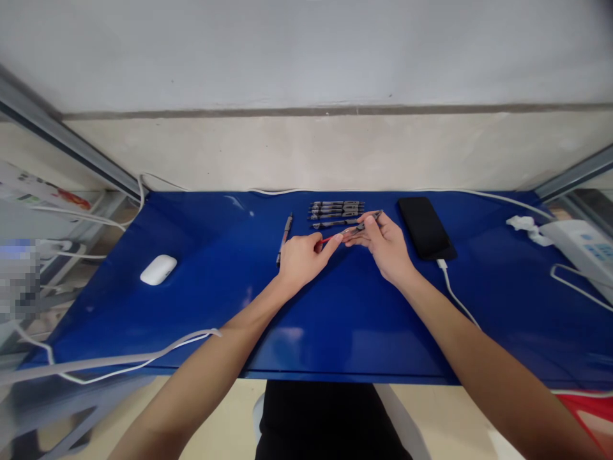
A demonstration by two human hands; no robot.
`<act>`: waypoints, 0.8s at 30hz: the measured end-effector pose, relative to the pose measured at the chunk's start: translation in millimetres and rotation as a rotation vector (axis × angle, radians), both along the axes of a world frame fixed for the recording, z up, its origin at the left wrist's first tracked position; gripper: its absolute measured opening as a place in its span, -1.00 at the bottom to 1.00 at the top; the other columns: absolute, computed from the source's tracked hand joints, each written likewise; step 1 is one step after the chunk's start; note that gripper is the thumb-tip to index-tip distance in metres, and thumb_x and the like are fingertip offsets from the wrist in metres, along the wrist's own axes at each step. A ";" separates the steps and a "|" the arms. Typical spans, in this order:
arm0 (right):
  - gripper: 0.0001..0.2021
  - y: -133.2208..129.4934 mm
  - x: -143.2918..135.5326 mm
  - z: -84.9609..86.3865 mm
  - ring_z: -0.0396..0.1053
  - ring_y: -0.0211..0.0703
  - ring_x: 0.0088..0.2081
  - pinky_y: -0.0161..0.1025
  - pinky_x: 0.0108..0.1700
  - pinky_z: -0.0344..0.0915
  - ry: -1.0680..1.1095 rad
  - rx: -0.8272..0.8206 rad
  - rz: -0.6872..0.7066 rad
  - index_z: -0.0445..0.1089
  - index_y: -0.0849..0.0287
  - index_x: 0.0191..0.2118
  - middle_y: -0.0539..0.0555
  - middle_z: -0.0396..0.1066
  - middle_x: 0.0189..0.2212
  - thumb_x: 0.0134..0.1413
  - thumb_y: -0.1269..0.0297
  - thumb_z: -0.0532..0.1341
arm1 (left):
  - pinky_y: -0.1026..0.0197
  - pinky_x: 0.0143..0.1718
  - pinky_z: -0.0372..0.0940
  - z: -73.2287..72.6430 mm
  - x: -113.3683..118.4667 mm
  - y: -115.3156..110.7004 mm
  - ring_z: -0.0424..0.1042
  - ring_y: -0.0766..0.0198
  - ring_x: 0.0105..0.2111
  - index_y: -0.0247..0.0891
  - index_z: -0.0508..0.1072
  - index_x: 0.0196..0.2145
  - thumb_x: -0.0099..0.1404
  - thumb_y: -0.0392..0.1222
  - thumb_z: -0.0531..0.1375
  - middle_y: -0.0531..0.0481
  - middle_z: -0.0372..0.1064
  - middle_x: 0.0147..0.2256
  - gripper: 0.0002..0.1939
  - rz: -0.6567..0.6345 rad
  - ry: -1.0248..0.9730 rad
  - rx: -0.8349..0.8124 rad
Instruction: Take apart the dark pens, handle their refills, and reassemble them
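My left hand is closed, with thumb and fingers pinching a thin red pen refill. Just to its right, my right hand is closed around a grey-and-black pen barrel, tilted up to the right. Refill and barrel are nearly in line, but the fingers hide whether one sits inside the other. Behind the hands, a row of several grey-and-black pens lies side by side, with one more pen nearer to me. Another pen lies slanted beside my left hand, partly covered by it.
On the blue table, a white earbud case lies at the left. A black phone with a white charging cable lies right of my right hand. A white power strip is at the far right. Another cable crosses the front left.
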State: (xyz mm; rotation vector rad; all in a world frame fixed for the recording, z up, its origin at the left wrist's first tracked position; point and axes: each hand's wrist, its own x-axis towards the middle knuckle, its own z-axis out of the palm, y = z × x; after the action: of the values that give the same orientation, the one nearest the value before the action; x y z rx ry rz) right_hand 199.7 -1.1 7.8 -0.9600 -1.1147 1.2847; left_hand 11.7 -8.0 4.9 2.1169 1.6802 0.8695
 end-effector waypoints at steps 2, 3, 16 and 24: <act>-0.62 -0.5 -0.8 0.7 0.59 -0.10 -0.37 -0.12 -0.28 0.55 -0.011 -0.010 0.000 0.33 0.08 -0.19 0.03 0.54 -0.42 0.17 -0.14 0.29 | 0.21 -0.53 -0.11 -0.1 -0.1 0.0 0.15 0.30 -0.66 -0.20 0.22 -0.63 0.37 0.38 0.02 0.02 0.22 -0.68 -0.35 -0.003 0.013 -0.007; -0.61 -0.7 -1.1 1.0 0.59 -0.10 -0.39 -0.12 -0.29 0.55 -0.021 -0.018 0.001 0.33 0.08 -0.20 0.02 0.54 -0.44 0.16 -0.16 0.30 | 0.21 -0.53 -0.11 -0.2 -0.2 0.0 0.16 0.29 -0.66 -0.20 0.23 -0.63 0.37 0.38 0.02 0.02 0.22 -0.68 -0.35 -0.004 0.019 -0.009; -0.63 -1.5 -1.8 2.1 0.54 -0.14 -0.38 -0.09 -0.24 0.55 -0.050 0.001 0.048 0.43 0.11 -0.27 0.06 0.54 -0.39 0.15 -0.13 0.32 | 0.20 -0.55 -0.13 -2.0 0.3 -0.1 0.18 0.28 -0.66 -0.19 0.25 -0.63 0.37 0.38 0.02 0.01 0.24 -0.68 -0.34 -0.002 0.032 -0.007; -0.66 -3.5 -0.2 3.9 0.56 -0.10 -0.24 -0.08 -0.17 0.54 -0.034 0.013 0.083 0.43 0.10 -0.25 0.12 0.59 -0.26 0.23 -0.10 0.26 | 0.20 -0.55 -0.14 -2.4 1.1 -0.7 0.22 0.27 -0.65 -0.20 0.25 -0.63 0.38 0.38 0.03 0.00 0.25 -0.68 -0.34 0.001 0.029 0.012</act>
State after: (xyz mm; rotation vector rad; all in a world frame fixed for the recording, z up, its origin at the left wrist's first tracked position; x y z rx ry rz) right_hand 199.6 -4.6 11.6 -0.9372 -1.1983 1.3313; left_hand 12.9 -8.7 2.6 2.1472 1.6941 0.8548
